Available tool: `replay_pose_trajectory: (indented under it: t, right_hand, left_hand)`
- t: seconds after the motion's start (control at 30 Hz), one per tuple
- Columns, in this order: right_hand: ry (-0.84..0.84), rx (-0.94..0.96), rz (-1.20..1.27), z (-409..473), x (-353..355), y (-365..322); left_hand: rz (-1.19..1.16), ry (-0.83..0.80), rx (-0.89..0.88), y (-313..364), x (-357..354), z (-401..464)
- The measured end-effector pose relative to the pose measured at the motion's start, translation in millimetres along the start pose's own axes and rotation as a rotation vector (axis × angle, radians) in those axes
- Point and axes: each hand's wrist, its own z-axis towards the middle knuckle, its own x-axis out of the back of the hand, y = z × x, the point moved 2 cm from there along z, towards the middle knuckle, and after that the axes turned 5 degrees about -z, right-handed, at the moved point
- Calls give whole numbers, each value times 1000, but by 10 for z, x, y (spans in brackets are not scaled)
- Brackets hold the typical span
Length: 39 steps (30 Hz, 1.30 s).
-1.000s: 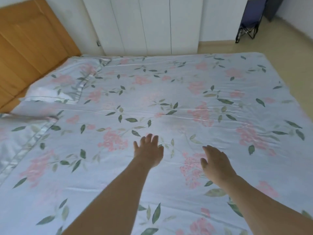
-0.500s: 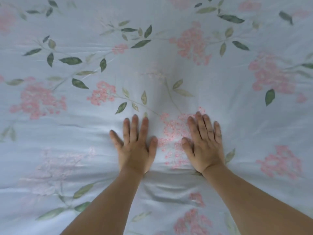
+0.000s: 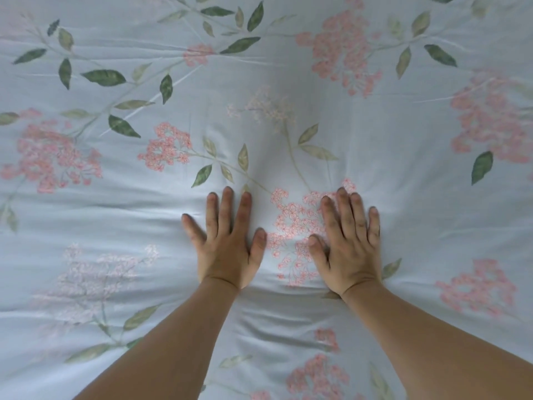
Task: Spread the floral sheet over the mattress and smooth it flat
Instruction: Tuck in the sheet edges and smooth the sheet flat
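The floral sheet (image 3: 375, 157) fills the whole view. It is pale blue with pink flower bunches and green leaves, and it lies spread out under both hands. The mattress below it cannot be seen, because the sheet covers everything. The left hand (image 3: 226, 246) lies flat on the sheet, palm down, with its fingers (image 3: 227, 209) stretched out and a little apart. It holds nothing. The right hand (image 3: 350, 249) lies flat too, palm down, just beside the left one, with a small gap between the two thumbs. Its fingers (image 3: 344, 215) are straight and close together, and it grips nothing either. A bunch of pink flowers shows in the gap between the hands, and the right hand covers part of it. Both bare arms reach in from the bottom of the view. The sheet dips where the hands press on it. Soft folds run sideways out from the hands to the left and to the right. A darker crease sits just behind the wrists, between the two arms. Farther up, near the top, thin wrinkles cross the cloth.
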Motion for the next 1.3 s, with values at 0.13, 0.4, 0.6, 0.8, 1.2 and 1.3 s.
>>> replay_pose_trajectory:
  t: [0.13,0.4,0.6,0.8,1.2,1.3]
  right_hand:
    - [15,-3,12,-3,-22,16]
    - [49,-11,-16,-32,-34,-19]
    - [3,3,-64,-403,-43,-103]
    - [-61,32,-17,-1064,-76,-167]
    - [-13,59,26,-2300,-211,-263]
    - [-25,62,28,-2535,-233,-287]
  left_hand:
    - [29,-13,6,-11,-14,-7]
    - [19,57,-9,-1,-49,-19]
    - [11,72,-56,-6,-39,-308]
    - [5,-3,-87,-98,-113,-1109]
    - [-3,-17,-75,-244,-372,-2554]
    - [9,-21,-72,-256,-413,-2754]
